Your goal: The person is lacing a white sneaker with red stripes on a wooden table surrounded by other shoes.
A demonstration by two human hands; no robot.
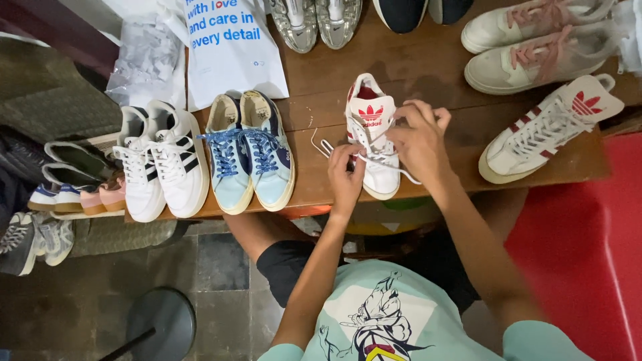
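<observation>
From the head camera we look down on a wooden table full of shoes. Near its front edge stands a white shoe with a red tongue, toe toward us. This is the shoe we are working on.

Our left hand is closed in a pinch on the white lace, at the left side of the shoe, near the lower eyelets. Our right hand lies over the right side of the shoe, fingers bent and narrow, and it seems to grip the other part of the same lace; which exact strand, we cannot tell. One loose end of the lace hangs over the table edge, and a thin loop lies on the wood just left of the shoe.

We judge that the step in hand is the lacing of this shoe, somewhere in the lower rows. The next move calls for a steady pull on both sides, so that the lace sits flat and even.

To the left stand a light blue pair with blue laces and a white pair with black stripes. To the right lies the matching white shoe with red stripes, well apart. A white bag is behind the blue pair.
</observation>
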